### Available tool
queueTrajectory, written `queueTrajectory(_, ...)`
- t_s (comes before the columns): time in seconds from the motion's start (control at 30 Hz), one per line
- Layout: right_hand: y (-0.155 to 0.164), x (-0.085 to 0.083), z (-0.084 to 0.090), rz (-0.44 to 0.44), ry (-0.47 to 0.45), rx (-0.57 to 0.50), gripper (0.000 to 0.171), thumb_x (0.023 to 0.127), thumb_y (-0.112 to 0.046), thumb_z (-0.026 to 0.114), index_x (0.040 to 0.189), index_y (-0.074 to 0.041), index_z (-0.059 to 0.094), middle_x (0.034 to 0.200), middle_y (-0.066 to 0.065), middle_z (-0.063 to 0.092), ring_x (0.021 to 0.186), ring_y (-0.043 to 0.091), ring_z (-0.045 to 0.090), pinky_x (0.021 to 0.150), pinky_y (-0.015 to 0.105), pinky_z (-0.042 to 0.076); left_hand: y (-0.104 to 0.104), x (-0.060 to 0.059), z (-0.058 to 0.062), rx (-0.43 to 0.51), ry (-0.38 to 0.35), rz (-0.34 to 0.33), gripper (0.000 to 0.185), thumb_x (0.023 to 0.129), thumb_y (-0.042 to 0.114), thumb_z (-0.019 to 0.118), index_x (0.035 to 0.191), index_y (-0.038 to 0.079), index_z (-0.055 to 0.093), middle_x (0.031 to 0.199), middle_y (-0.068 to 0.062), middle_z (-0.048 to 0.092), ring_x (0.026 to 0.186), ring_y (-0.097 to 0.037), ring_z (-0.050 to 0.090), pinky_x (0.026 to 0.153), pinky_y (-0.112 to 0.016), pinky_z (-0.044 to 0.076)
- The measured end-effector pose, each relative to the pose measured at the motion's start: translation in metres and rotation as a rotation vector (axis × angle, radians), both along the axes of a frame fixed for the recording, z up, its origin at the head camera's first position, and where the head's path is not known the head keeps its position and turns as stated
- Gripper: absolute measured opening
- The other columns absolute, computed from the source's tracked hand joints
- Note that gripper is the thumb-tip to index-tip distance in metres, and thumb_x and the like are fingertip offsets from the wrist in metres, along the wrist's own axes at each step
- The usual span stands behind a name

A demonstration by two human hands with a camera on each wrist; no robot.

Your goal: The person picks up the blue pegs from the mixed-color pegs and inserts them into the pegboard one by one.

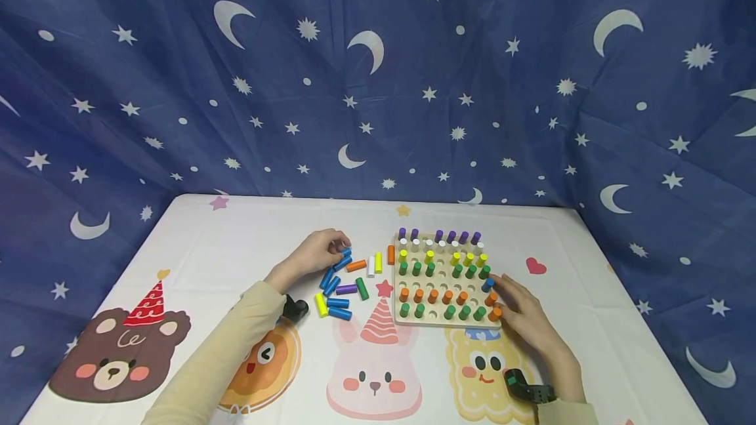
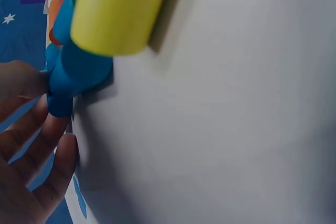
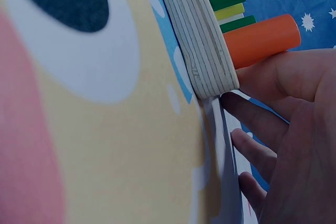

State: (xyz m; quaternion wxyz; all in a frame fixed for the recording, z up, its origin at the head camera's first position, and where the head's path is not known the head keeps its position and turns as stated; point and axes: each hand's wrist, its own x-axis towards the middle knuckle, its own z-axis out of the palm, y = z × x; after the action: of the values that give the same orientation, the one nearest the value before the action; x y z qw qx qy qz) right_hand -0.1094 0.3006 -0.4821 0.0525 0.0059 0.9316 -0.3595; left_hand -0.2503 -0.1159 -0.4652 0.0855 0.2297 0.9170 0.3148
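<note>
Over the loose pegs, my left hand point(image 1: 321, 251) pinches a blue peg point(image 1: 346, 252) between thumb and fingers. In the left wrist view, the thumb and fingers meet around blue pegs, with a yellow peg point(image 2: 121, 11) close to the camera. A wooden pegboard point(image 1: 443, 322) carries rows of upright purple, white, yellow, green, blue and orange pegs, with some holes bare. At its right edge rests my right hand point(image 1: 525, 313), fingers loosely extended. The right wrist view shows the thumb side touching the board's corner beside an orange peg point(image 3: 262, 41).
Between the left hand and the board lie loose pegs, among them a purple peg point(image 1: 346, 289), a green peg point(image 1: 362, 288), a white peg point(image 1: 371, 266) and several blue ones. A cartoon-print cloth point(image 1: 230, 235) covers the table. Behind it hangs a dark blue starry curtain point(image 1: 401, 149).
</note>
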Motion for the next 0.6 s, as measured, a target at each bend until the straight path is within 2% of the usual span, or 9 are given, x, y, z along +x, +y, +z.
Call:
queueTrajectory(0.37,0.0007,0.0009,-0.0003,0.002,0.009,-0.007,0.056,0.092,-0.016,0.055,0.146,-0.013,0.040,0.155,0.026,0.024,0.141,0.052,0.018,0.105,0.076,0.015,-0.0001,0.0044,0.0005,-0.040,0.062,0.005,0.027,0.084,0.007,0.066,0.111,0.007,0.070,0.094,-0.006,0.063,0.078,-0.013,0.053,0.070,-0.026,0.046)
queueTrajectory(0.6,0.0004,0.0004,-0.0004,0.000,0.004,0.003,0.056,0.092,-0.016,0.055,0.146,-0.014,0.039,0.156,0.025,0.023,0.141,0.052,0.018,0.105,0.076,0.016,0.0011,0.0079,0.0049,0.009,0.053,0.046,0.029,0.085,0.008,0.065,0.114,0.009,0.069,0.098,-0.006,0.063,0.082,-0.014,0.055,0.070,-0.025,0.047)
